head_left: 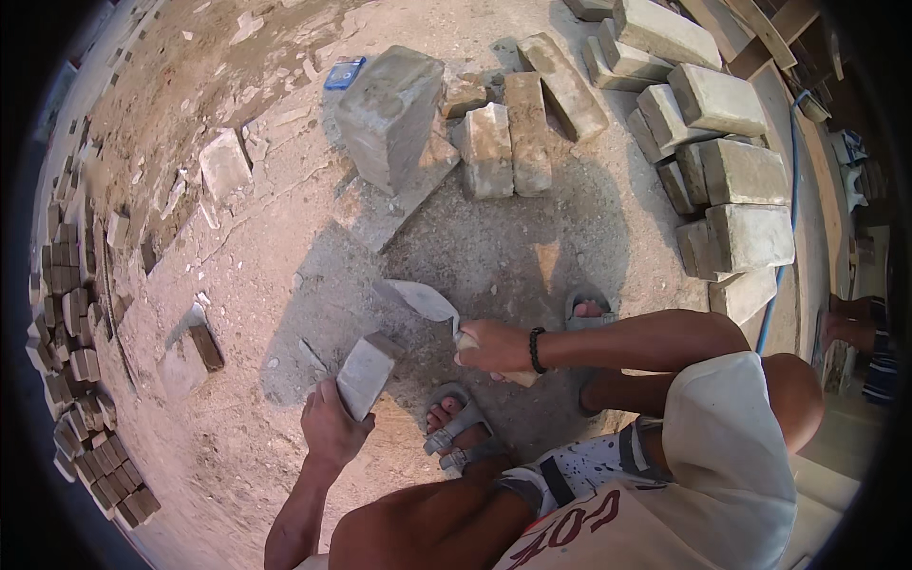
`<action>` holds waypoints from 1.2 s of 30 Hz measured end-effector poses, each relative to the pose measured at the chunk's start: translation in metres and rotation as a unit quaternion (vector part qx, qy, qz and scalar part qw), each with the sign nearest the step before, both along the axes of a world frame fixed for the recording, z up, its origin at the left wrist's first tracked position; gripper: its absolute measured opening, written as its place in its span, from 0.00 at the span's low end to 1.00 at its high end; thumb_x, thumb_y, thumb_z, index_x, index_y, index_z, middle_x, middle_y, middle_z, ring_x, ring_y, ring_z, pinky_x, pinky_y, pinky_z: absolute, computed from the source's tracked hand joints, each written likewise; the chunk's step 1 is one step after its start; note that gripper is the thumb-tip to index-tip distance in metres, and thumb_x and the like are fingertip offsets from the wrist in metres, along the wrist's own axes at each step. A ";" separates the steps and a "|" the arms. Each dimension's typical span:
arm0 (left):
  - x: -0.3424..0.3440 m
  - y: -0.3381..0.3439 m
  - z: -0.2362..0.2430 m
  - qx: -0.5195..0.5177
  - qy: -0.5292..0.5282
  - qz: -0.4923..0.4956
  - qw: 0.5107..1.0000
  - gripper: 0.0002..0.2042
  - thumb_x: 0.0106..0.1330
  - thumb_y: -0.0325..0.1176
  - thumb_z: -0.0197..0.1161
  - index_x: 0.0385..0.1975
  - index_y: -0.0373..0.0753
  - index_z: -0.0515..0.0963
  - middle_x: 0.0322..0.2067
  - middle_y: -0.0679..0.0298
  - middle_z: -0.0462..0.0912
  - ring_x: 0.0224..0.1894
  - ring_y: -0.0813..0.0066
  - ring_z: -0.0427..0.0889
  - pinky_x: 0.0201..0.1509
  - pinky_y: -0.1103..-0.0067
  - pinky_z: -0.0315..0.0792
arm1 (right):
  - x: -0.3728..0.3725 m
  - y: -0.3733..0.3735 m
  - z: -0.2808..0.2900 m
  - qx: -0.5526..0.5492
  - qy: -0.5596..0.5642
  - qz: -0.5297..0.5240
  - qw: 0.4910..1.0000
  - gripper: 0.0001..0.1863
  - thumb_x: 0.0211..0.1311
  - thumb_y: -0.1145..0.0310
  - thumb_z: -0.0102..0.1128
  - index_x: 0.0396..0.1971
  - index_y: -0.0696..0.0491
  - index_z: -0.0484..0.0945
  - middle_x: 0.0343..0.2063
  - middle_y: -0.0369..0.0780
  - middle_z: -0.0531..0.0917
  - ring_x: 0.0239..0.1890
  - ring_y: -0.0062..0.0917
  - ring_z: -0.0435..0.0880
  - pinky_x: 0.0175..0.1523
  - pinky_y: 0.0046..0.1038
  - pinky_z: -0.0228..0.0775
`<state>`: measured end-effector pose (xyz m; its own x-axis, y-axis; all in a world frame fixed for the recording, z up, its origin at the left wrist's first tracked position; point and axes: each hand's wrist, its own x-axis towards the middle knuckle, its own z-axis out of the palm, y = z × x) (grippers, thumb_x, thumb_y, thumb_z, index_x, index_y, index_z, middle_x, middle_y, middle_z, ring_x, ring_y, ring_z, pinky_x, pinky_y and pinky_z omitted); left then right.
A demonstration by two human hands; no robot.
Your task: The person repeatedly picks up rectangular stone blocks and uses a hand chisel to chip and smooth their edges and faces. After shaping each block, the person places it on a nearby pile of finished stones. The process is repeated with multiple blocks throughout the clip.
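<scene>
My left hand (pixel 334 423) grips a small grey block (pixel 369 373) at the lower middle, just left of my sandalled foot (pixel 454 423). My right hand (pixel 494 347) is closed around the pale handle of a trowel (pixel 418 299), whose metal blade points left, above and to the right of that block. Farther forward a large grey block (pixel 388 114) stands on a flat slab (pixel 399 214), with several narrower blocks (pixel 525 128) lying beside it. A small blue object (pixel 344 72) lies just behind the large block.
Stacked blocks (pixel 722 237) line the right, beside a blue hose (pixel 771 318) and wooden boards. Many smaller bricks (pixel 104 465) are piled along the far left. Broken pieces (pixel 224 163) and a loose block (pixel 204 350) lie on the dusty ground. Another person's leg (pixel 855 328) shows at the right edge.
</scene>
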<state>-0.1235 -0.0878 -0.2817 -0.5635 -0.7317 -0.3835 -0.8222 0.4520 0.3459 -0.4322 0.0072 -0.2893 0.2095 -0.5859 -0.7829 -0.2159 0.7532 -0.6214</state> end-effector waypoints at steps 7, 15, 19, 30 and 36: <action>-0.060 -0.016 0.075 0.125 0.135 0.039 0.982 0.35 0.38 0.35 0.80 0.46 0.31 0.69 0.37 0.44 0.83 0.41 0.45 0.84 0.46 0.63 0.77 | -0.128 0.076 0.097 -0.039 0.282 0.332 0.899 0.22 0.61 0.59 0.56 0.48 0.61 0.75 0.31 0.48 0.85 0.36 0.44 0.86 0.45 0.42 0.77; -0.271 -0.028 0.150 0.174 0.253 -0.207 0.929 0.36 0.42 0.39 0.80 0.51 0.32 0.69 0.40 0.47 0.82 0.45 0.51 0.84 0.50 0.65 0.75 | -0.158 0.205 0.128 0.046 0.318 0.146 0.936 0.25 0.60 0.51 0.58 0.47 0.56 0.72 0.31 0.55 0.83 0.37 0.52 0.84 0.44 0.47 0.74; -0.421 -0.027 0.188 0.156 0.357 -0.312 0.866 0.37 0.44 0.38 0.77 0.54 0.28 0.69 0.43 0.46 0.82 0.46 0.55 0.83 0.53 0.68 0.73 | -0.144 0.221 0.083 0.015 0.234 0.038 0.971 0.26 0.62 0.50 0.56 0.50 0.55 0.73 0.39 0.52 0.84 0.44 0.47 0.84 0.49 0.44 0.73; -0.653 -0.018 0.166 -0.023 0.355 -0.392 0.848 0.29 0.62 0.43 0.67 0.65 0.51 0.69 0.69 0.49 0.58 0.65 0.40 0.64 0.68 0.52 0.59 | -0.163 0.176 0.054 -0.065 0.219 0.069 0.971 0.27 0.62 0.53 0.56 0.55 0.54 0.70 0.33 0.49 0.85 0.39 0.47 0.85 0.48 0.43 0.74; -0.496 -0.053 0.151 -0.159 0.247 -0.498 0.816 0.25 0.68 0.41 0.60 0.65 0.46 0.69 0.65 0.52 0.66 0.67 0.51 0.63 0.70 0.59 0.60 | -0.172 0.134 0.052 -0.026 0.221 0.101 0.970 0.28 0.60 0.56 0.58 0.56 0.56 0.66 0.35 0.53 0.83 0.41 0.50 0.83 0.48 0.45 0.73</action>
<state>-0.6199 -0.1409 -0.1311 -0.9678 0.1644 0.1907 0.2111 0.9426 0.2586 -0.6044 0.1412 -0.2377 -0.0248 -0.6090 -0.7928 -0.6092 0.6380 -0.4710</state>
